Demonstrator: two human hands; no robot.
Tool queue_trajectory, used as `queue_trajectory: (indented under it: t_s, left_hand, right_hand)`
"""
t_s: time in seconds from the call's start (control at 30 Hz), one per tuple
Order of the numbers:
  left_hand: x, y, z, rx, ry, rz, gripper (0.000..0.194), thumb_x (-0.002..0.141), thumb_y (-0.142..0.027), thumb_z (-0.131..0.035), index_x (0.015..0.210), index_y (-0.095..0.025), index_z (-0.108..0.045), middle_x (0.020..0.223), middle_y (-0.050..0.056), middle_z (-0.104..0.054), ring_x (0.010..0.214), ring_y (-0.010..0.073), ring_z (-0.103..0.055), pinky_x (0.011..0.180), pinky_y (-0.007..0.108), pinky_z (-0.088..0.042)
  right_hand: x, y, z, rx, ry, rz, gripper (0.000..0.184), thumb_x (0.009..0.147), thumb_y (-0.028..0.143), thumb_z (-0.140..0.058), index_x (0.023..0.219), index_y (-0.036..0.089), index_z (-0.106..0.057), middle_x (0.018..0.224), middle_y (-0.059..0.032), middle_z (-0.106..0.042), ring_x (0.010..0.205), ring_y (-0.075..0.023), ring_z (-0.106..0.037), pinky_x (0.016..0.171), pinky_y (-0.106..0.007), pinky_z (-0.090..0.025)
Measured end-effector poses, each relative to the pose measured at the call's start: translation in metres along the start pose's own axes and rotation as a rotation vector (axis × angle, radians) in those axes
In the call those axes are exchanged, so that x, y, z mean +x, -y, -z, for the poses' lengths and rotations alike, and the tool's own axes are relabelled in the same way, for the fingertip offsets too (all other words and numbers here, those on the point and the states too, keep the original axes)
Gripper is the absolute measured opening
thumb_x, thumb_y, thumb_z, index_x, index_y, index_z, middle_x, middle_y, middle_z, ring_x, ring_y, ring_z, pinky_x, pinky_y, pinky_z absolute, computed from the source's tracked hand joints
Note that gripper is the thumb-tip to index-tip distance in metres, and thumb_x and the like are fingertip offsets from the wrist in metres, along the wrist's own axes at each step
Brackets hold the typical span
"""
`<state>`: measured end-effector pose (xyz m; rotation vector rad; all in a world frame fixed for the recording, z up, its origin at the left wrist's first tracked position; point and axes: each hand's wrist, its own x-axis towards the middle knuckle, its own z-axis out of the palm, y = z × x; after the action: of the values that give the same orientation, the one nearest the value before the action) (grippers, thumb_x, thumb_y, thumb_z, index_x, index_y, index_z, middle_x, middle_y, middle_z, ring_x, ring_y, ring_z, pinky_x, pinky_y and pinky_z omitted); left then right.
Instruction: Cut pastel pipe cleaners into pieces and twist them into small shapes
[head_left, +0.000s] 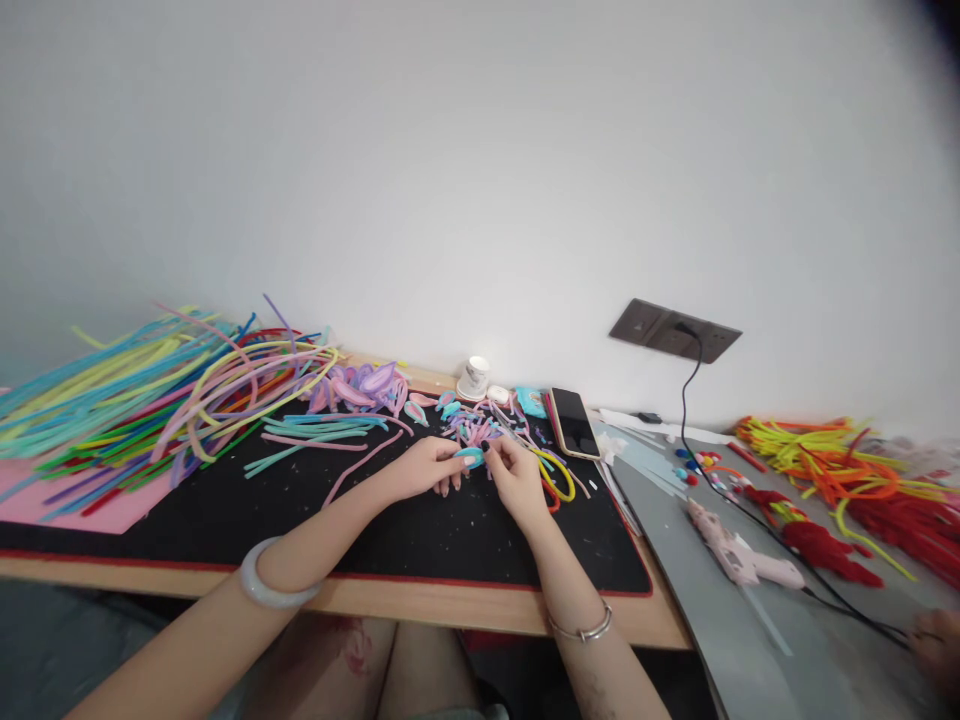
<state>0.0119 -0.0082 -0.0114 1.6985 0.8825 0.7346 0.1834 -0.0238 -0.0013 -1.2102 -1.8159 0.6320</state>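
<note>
Over the middle of the black mat [450,545], my left hand [431,468] is closed with thumb and fingers pinching a small turquoise pipe cleaner piece [470,457]. My right hand [519,478] pinches the same piece at its right end. Just beyond my fingers lies a pile of short pink, purple and turquoise pipe cleaner bits [476,425]. Folded pink-and-turquoise pipe cleaner loops [415,412] rest behind my left hand. Yellow and orange bent pipe cleaners [564,478] lie beside my right hand. The fingertips partly cover the held piece.
Long multicoloured pipe cleaners [187,400] are heaped at left, near cut turquoise lengths [322,430]. A paper cup [474,378] and a phone [575,422] stand along the back. At right are a glue gun [742,555], its black cord [685,400], and another person's hand [936,640].
</note>
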Motion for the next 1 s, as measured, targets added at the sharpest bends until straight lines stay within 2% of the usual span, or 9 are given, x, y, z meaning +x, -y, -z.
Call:
queue_trajectory:
  t_s: [0.53,0.73,1.0]
  left_hand:
    - [0.0003,0.0028,0.0004,0.083,-0.073,-0.037,0.035,0.079,-0.044,-0.044,0.067,-0.013,-0.054,0.058,0.001,-0.057,0.044,0.0085,-0.051,0.045,0.019,-0.040]
    - [0.0003,0.0017,0.0016,0.119,-0.109,-0.076,0.033,0.082,-0.041,-0.040,0.078,-0.013,-0.057,0.068,0.003,-0.061,0.045,0.0080,-0.052,0.045,0.019,-0.039]
    - [-0.0011,-0.0012,0.0015,0.116,-0.136,-0.096,0.026,0.081,-0.034,-0.043,0.073,-0.013,-0.054,0.064,0.003,-0.061,0.051,0.0103,-0.055,0.052,0.021,-0.044]
  right_hand:
    - [0.0012,-0.0037,-0.0016,-0.065,-0.011,0.010,0.022,0.079,0.026,-0.042,0.059,0.018,-0.039,0.050,0.0040,-0.039,0.049,-0.0094,-0.034,0.048,-0.021,-0.026]
    - [0.0005,-0.0022,-0.0032,-0.035,-0.005,-0.001,0.022,0.079,0.027,-0.042,0.059,0.018,-0.041,0.051,0.0037,-0.038,0.049,-0.0096,-0.034,0.048,-0.022,-0.026]
    - [0.0009,-0.0005,-0.0042,-0.059,-0.018,0.016,0.023,0.078,0.025,-0.043,0.057,0.018,-0.040,0.052,0.0038,-0.036,0.051,-0.0096,-0.033,0.049,-0.022,-0.025]
